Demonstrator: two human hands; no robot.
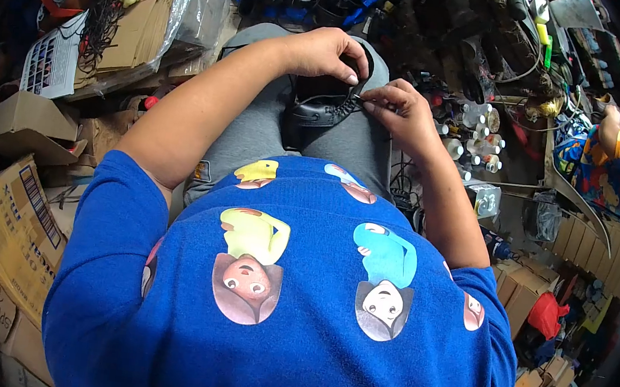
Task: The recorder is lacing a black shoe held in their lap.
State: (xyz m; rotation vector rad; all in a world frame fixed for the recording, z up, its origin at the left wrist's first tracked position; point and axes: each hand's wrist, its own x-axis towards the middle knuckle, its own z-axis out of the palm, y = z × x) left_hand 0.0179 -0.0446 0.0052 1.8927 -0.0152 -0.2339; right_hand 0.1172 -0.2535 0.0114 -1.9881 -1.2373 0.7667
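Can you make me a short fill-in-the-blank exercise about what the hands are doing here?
1. Both hands work on a black ____ that rests on the person's lap.
2. The right hand pinches the shoe's ____ between its fingertips.
3. The left hand grips the shoe from ____.
4. The stacked boxes at the person's left are made of ____.

Missing words: shoe; lace; above; cardboard
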